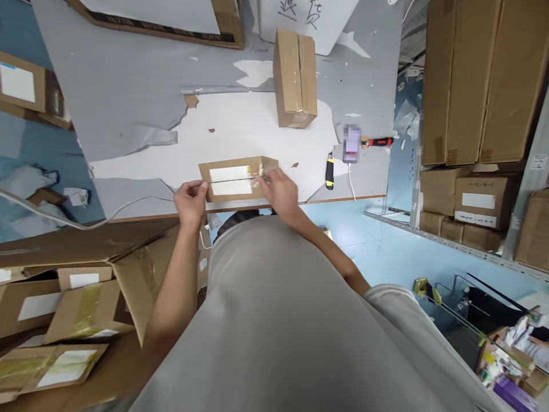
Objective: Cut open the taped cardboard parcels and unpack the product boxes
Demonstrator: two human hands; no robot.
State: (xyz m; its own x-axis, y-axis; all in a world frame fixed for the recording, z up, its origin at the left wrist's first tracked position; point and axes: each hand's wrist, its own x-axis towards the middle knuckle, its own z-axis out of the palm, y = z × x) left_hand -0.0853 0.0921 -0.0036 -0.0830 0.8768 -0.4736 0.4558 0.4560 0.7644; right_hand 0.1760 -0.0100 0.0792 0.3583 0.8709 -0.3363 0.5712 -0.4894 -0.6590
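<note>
On the table (240, 123), the parcel (234, 187) lies between my left hand (191, 203) and right hand (282, 194), a box (295, 80) behind it and a phone (352, 144) to its right.

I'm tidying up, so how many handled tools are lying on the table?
2: a yellow-and-black tool left of the phone, and a red-and-black tool right of it. Others may be hidden under things.
</note>
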